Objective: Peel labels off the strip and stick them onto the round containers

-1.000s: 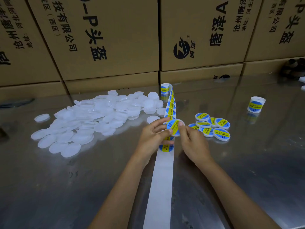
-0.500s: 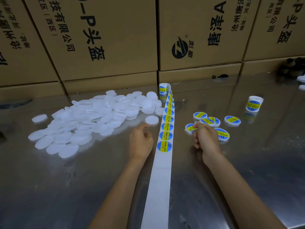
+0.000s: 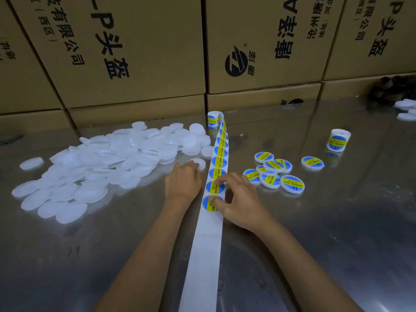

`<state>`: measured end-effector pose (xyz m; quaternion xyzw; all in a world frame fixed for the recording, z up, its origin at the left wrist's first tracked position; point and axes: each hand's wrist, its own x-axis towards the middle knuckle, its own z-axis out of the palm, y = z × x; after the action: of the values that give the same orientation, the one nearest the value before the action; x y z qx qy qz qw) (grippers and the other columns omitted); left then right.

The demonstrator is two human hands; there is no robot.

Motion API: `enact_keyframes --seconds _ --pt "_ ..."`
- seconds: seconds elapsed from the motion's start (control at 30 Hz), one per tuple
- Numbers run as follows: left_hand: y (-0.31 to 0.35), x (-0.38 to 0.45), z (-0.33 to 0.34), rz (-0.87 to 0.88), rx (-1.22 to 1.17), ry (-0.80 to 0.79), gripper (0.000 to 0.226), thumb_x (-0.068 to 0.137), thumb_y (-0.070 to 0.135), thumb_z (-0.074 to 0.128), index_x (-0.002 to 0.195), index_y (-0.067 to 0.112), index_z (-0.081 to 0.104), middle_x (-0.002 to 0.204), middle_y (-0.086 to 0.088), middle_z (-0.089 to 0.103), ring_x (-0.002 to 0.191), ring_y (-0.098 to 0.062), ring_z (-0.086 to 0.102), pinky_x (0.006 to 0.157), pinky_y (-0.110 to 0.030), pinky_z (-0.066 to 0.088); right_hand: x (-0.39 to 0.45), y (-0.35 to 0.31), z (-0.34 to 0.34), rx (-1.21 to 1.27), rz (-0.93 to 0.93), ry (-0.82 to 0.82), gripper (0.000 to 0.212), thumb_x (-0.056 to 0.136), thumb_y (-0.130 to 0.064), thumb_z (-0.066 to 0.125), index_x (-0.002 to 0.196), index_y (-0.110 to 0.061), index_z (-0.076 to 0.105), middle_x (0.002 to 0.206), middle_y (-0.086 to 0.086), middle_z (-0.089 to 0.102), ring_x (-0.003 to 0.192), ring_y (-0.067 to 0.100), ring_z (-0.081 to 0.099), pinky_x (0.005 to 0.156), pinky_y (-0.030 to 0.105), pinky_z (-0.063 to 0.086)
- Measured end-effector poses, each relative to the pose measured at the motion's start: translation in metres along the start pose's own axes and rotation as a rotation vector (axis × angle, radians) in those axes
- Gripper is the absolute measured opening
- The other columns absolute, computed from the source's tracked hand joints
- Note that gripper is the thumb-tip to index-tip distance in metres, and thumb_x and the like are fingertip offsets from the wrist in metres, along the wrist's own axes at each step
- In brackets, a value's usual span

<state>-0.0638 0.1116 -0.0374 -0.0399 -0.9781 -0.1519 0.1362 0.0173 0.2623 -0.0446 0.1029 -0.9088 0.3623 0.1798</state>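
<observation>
A white backing strip [image 3: 203,248] runs up the middle of the table to its roll [image 3: 213,119], carrying round blue-and-yellow labels. My right hand [image 3: 239,200] lies over the strip's right edge, thumb tip on the nearest label [image 3: 208,204] and index fingertip by the label beyond it. My left hand [image 3: 182,184] lies left of the strip, its fingertips on the near edge of a single white round container [image 3: 200,162]. Neither hand lifts anything. Labelled containers [image 3: 275,174] are heaped right of the strip, with one [image 3: 312,162] lying apart.
A big pile of plain white containers [image 3: 101,163] covers the left of the shiny metal table [image 3: 337,233]. A second label roll [image 3: 338,140] stands at the right. Cardboard boxes [image 3: 139,52] wall the back. More white containers [image 3: 406,109] lie far right.
My right hand put the freshly labelled container down among those at the right and came back to the strip. My left hand let go of it and reached forward to a white container.
</observation>
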Motion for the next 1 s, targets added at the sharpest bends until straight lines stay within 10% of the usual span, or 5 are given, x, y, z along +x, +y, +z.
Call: enact_keyframes --seconds 0.23,0.5,0.77,1.0 --pt "0.001 -0.004 0.002 0.066 -0.084 0.114 0.023 0.097 0.016 0.049 0.106 0.002 0.066 0.113 -0.014 0.065 0.114 -0.030 0.051 0.092 -0.042 0.042 -0.002 0.005 0.005 -0.120 -0.002 -0.100 0.037 0.086 -0.044 0.066 0.117 -0.025 0.059 0.121 -0.013 0.056 0.115 0.011 0.046 0.101 0.033 0.034" --pt "-0.005 -0.004 0.002 0.035 -0.233 0.037 0.030 0.097 0.019 0.056 0.124 0.008 0.062 0.114 -0.016 0.068 0.112 -0.033 0.059 0.098 -0.039 0.043 0.000 0.008 0.006 -0.152 -0.021 -0.107 0.032 0.091 -0.040 0.062 0.119 -0.026 0.059 0.124 -0.013 0.056 0.118 0.012 0.047 0.103 0.034 0.034" --pt "-0.007 -0.028 -0.003 0.073 -0.312 0.143 0.020 0.099 0.007 0.049 0.106 0.002 0.067 0.105 -0.016 0.065 0.100 -0.031 0.060 0.080 -0.034 0.045 0.000 0.007 0.001 -0.128 -0.019 -0.121 0.031 0.091 -0.036 0.066 0.119 -0.025 0.061 0.126 -0.014 0.057 0.120 0.012 0.047 0.104 0.033 0.033" --pt "-0.009 -0.053 -0.019 -0.294 -1.058 0.140 0.016 0.102 0.010 0.047 0.104 0.006 0.062 0.097 -0.010 0.068 0.066 -0.014 0.068 0.055 -0.017 0.052 -0.002 0.001 -0.005 -0.077 -0.017 -0.125 0.027 0.089 -0.028 0.070 0.114 -0.019 0.067 0.122 -0.009 0.062 0.111 0.016 0.052 0.101 0.032 0.037"
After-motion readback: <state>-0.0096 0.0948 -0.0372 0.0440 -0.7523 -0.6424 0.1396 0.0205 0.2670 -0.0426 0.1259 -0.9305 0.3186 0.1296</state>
